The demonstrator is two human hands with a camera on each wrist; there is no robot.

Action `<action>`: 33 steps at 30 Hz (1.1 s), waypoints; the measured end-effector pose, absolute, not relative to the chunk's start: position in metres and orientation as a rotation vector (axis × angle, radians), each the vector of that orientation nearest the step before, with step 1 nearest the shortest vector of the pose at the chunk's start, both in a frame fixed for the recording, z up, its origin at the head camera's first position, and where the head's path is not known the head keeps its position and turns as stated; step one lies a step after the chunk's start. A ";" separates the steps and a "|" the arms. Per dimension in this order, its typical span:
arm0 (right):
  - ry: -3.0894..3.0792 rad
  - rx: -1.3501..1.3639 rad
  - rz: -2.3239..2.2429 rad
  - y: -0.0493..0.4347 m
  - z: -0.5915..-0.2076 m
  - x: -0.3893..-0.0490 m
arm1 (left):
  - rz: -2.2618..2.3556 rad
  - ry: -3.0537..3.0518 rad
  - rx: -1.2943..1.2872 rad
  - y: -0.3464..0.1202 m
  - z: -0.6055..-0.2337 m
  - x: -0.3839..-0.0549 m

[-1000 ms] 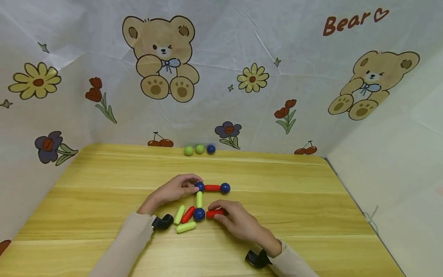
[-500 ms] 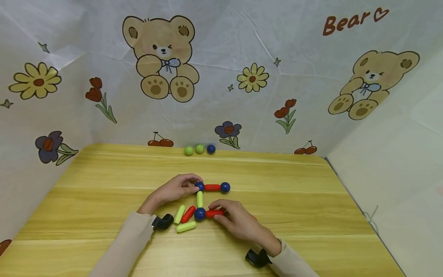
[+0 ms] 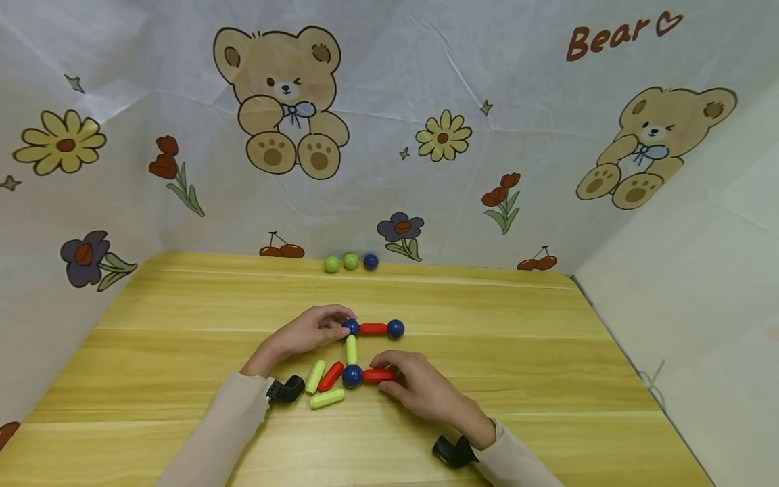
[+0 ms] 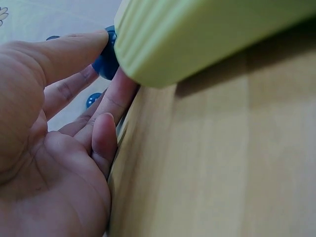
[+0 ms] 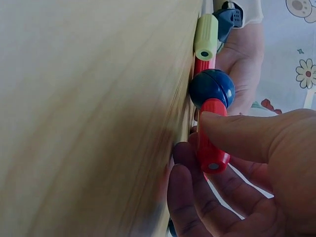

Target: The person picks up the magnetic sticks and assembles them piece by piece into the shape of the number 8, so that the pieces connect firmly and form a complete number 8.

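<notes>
My left hand (image 3: pixel 316 329) pinches a blue ball (image 3: pixel 351 327) between thumb and fingers. From that ball a red magnetic rod (image 3: pixel 373 329) runs right to another blue ball (image 3: pixel 395 329), and a yellow-green rod (image 3: pixel 351 350) runs toward me to a nearer blue ball (image 3: pixel 352 375). My right hand (image 3: pixel 420 385) holds a second red magnetic rod (image 3: pixel 379 375) by its right part; its left end touches the nearer ball. In the right wrist view, the thumb lies on this red rod (image 5: pixel 213 143), whose free end shows a metal dot. A yellow-green rod (image 4: pixel 163 39) looms close in the left wrist view.
Left of the nearer ball lie a loose red rod (image 3: pixel 331 377) and two yellow-green rods, one upright in view (image 3: pixel 315 377) and one sideways (image 3: pixel 327 399). Two green balls (image 3: pixel 331 264) and a blue ball (image 3: pixel 370 262) sit at the wooden table's (image 3: pixel 517 325) back edge.
The red rod in my right hand has met the nearer blue ball, closing a small gap. That ball has shifted slightly right. My left hand stays on its ball.
</notes>
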State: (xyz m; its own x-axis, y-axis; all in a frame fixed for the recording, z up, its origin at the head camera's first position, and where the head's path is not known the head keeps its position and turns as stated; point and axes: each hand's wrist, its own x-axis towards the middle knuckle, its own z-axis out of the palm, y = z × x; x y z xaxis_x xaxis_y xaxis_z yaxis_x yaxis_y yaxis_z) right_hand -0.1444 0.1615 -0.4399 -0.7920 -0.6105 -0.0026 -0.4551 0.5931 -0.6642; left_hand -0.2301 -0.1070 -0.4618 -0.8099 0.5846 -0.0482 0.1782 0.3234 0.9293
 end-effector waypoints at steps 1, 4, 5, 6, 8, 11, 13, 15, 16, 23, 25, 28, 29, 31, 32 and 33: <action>2.596 -0.877 -0.979 0.161 -0.440 -0.144 | 1.487 2.218 0.671 -0.107 -0.462 -0.230; 2.599 -0.855 -0.967 0.161 -0.440 -0.145 | 1.485 2.221 0.658 -0.108 -0.462 -0.229; 2.598 -0.849 -0.963 0.161 -0.440 -0.144 | 1.479 2.229 0.660 -0.109 -0.462 -0.229; 2.596 -0.844 -0.959 0.161 -0.440 -0.145 | 1.469 2.240 0.665 -0.110 -0.462 -0.228; 2.591 -0.841 -0.953 0.160 -0.441 -0.144 | 1.444 2.264 0.672 -0.111 -0.462 -0.227; 2.585 -0.842 -0.950 0.159 -0.441 -0.145 | 1.407 2.276 0.701 -0.112 -0.462 -0.225; 2.585 -0.846 -0.949 0.159 -0.441 -0.145 | 1.391 2.252 0.715 -0.113 -0.461 -0.223; 2.588 -0.850 -0.947 0.159 -0.440 -0.145 | 1.374 2.220 0.727 -0.114 -0.460 -0.222; 2.590 -0.852 -0.945 0.159 -0.440 -0.145 | 1.363 2.206 0.733 -0.114 -0.459 -0.221; 2.585 -0.863 -0.946 0.160 -0.442 -0.145 | 1.291 2.157 0.821 -0.112 -0.460 -0.220; 2.586 -0.859 -0.951 0.161 -0.442 -0.145 | 1.284 2.158 0.844 -0.111 -0.462 -0.221; 2.577 -0.845 -0.959 0.165 -0.440 -0.147 | 1.281 2.163 0.851 -0.110 -0.463 -0.223; 2.570 -0.843 -0.964 0.166 -0.439 -0.148 | 1.279 2.166 0.852 -0.110 -0.463 -0.224; 2.549 -0.841 -0.978 0.171 -0.436 -0.149 | 1.276 2.169 0.853 -0.108 -0.463 -0.225; 2.539 -0.846 -0.986 0.174 -0.433 -0.150 | 1.273 2.173 0.855 -0.108 -0.463 -0.225; 2.531 -0.853 -0.992 0.177 -0.430 -0.151 | 1.273 2.173 0.857 -0.107 -0.462 -0.225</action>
